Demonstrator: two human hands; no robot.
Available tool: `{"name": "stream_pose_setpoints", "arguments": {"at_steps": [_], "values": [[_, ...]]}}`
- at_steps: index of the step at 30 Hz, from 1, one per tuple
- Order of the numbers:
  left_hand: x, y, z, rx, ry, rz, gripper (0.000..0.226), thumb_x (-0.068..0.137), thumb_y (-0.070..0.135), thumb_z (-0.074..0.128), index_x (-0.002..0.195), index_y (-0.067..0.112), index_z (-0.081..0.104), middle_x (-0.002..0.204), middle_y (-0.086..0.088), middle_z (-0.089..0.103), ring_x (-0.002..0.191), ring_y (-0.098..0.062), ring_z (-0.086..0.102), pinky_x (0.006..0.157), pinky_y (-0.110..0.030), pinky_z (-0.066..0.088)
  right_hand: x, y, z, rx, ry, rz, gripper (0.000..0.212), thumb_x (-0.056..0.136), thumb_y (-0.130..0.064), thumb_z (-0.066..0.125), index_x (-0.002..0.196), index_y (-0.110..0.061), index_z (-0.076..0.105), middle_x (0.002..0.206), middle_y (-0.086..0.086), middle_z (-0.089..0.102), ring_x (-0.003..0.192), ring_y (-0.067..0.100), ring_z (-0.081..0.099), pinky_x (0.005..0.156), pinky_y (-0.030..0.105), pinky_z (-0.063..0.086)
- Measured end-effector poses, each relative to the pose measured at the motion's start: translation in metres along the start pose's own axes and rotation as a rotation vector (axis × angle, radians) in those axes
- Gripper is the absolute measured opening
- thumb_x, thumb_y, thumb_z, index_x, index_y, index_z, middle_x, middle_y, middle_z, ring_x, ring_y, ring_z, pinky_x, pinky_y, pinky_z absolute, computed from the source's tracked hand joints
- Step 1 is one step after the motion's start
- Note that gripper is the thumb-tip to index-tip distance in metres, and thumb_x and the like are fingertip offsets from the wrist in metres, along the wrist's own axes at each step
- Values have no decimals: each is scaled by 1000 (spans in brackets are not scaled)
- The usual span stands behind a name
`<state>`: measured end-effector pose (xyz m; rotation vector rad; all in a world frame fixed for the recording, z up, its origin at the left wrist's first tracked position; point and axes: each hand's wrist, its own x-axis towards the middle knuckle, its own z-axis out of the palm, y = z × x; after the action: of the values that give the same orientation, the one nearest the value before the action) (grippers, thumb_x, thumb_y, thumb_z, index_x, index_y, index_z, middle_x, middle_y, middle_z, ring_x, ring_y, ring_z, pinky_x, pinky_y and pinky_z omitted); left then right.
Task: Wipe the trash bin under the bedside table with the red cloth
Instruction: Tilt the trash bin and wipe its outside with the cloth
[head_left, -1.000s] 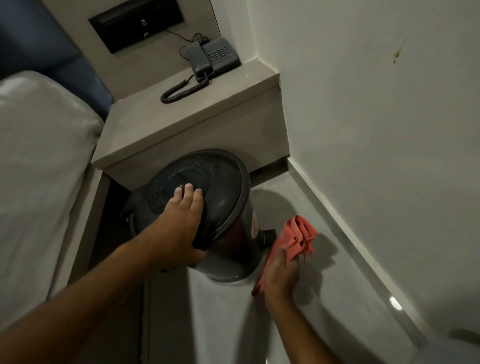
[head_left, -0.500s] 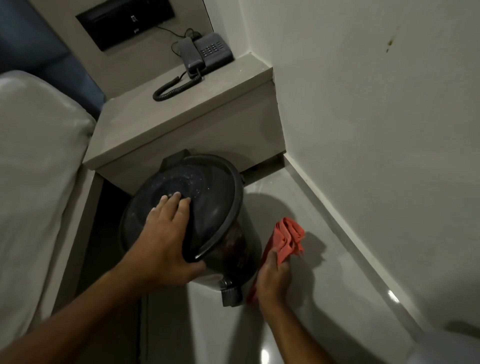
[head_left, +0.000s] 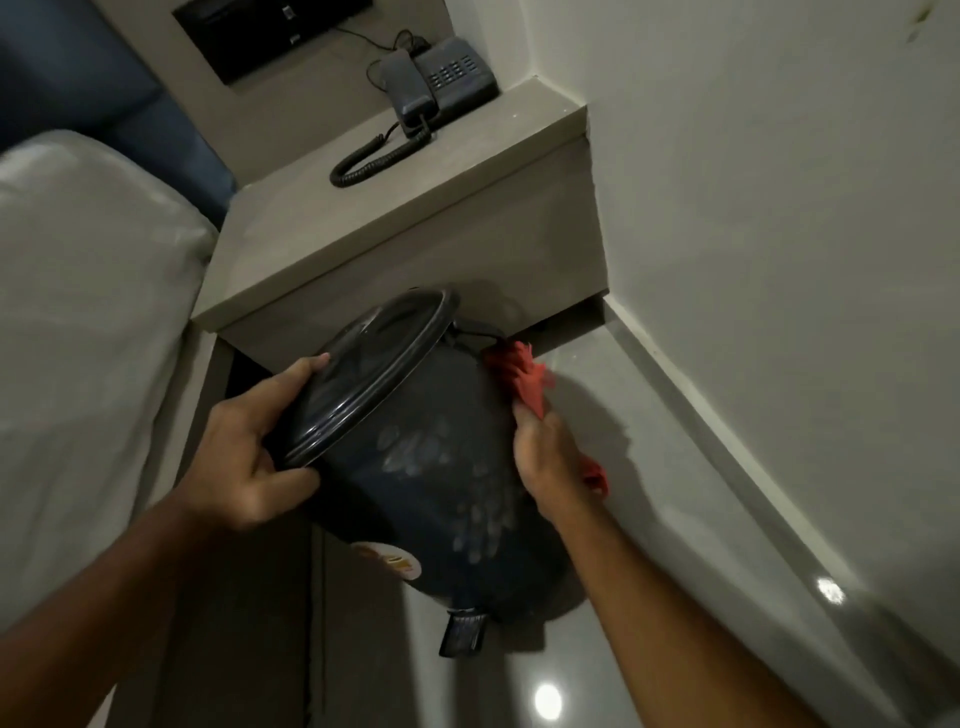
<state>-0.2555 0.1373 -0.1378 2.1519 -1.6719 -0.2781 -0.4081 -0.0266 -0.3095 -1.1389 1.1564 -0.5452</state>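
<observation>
Trash bin (head_left: 415, 467): dark, round, lidded, tilted with its top leaning toward the bed side and away from the wall. It sits in front of the bedside table, its base low on the glossy floor (head_left: 649, 467). Pale smudged patches mark its near side; a round light sticker shows low on the body. A foot pedal (head_left: 462, 633) projects from the bottom edge toward the viewer.

Lid (head_left: 374, 374): dark, domed, rimmed, seated on the bin.

Left hand (head_left: 249, 447): clamped on the lid's rim, thumb over the top surface, fingers curled beneath the edge against the bin body.

Right hand (head_left: 550, 457): closed on the red cloth (head_left: 519, 374), pressing it against the bin's far right side near the hinge. The cloth bunches above the fingers, and a small tail of it shows below the hand.

Bedside table (head_left: 415, 223): grey block fixed in the corner, its tabletop bare except for a dark corded telephone (head_left: 436, 78) at the back, with the coiled cord trailing forward. The bin's upper edge lies just in front of the table's lower face.

Bed (head_left: 78, 312): pale bedding at the left, beside the table, with a blue headboard behind.

Wall (head_left: 779, 260): plain, light, at the right, meeting the floor along a grey skirting.

Wall panel (head_left: 270, 36): dark rectangular recess above the table.
</observation>
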Motion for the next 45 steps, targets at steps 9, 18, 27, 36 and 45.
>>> {"name": "stream_pose_setpoints", "arguments": {"at_steps": [9, 18, 27, 36, 45], "values": [[11, 21, 11, 185, 82, 12, 99, 51, 45, 55, 139, 1, 43, 125, -5, 53, 109, -17, 53, 86, -15, 38, -88, 14, 51, -309, 283, -890, 66, 96, -46, 43, 156, -25, 23, 161, 9, 28, 149, 35, 19, 119, 57, 15], [7, 13, -1, 28, 17, -36, 99, 50, 41, 64, 142, 9, 41, 129, -6, 53, 111, 10, 51, 83, -5, 44, -100, 167, 27, -753, 224, -1147, 60, 89, -44, 46, 148, -36, 38, 163, 1, 23, 148, 37, 20, 112, 61, 24], [8, 11, 4, 40, 36, -47, 103, 50, 43, 62, 145, 9, 37, 136, 0, 45, 119, 1, 42, 82, -3, 41, -68, 50, 28, -109, 387, -258, 76, 90, -67, 27, 144, -17, 45, 142, 13, 52, 132, 30, 46, 112, 51, 33], [5, 5, 4, -53, 45, -78, 103, 46, 43, 65, 143, 18, 38, 138, -1, 46, 116, 5, 50, 78, -8, 46, -110, 108, 46, -524, 456, -705, 45, 97, -36, 42, 137, -21, 57, 142, 18, 51, 131, 46, 47, 113, 55, 28], [6, 9, 6, -35, 53, -64, 103, 47, 41, 65, 144, 18, 39, 134, -3, 51, 110, 5, 51, 76, -14, 46, -20, 1, 12, -88, 200, -170, 49, 98, -55, 37, 81, -18, 65, 70, -2, 59, 64, 13, 56, 70, 35, 50]]}}
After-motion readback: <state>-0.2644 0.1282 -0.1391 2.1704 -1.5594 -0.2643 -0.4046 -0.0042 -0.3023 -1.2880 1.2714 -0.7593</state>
